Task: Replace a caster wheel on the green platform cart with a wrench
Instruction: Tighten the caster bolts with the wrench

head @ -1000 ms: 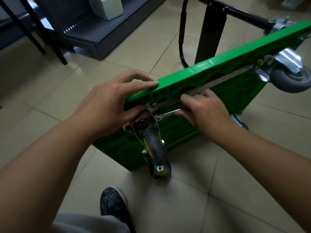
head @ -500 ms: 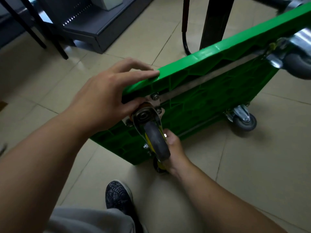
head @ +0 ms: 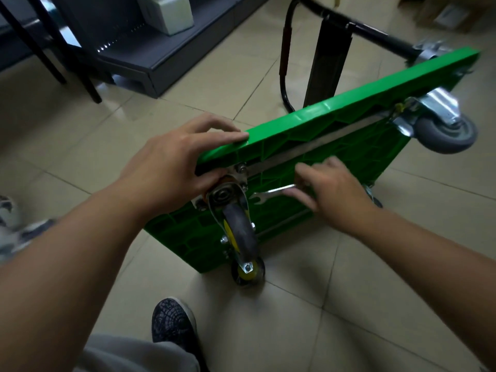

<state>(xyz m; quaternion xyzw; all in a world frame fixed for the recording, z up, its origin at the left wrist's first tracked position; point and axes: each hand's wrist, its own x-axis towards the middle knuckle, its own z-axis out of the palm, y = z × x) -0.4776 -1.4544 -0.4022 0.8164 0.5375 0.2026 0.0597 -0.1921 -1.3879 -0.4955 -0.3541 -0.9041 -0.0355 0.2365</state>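
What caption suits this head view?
Left hand grips the tipped green cart; right hand holds a wrench beside the caster.

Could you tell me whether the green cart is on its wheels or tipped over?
Tipped on its side: the green cart shows its ribbed underside, and the far caster wheel hangs clear of the floor.

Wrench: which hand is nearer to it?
Right. The right hand holds the wrench by its handle; the left hand grips the cart edge above the caster, left of the wrench head.
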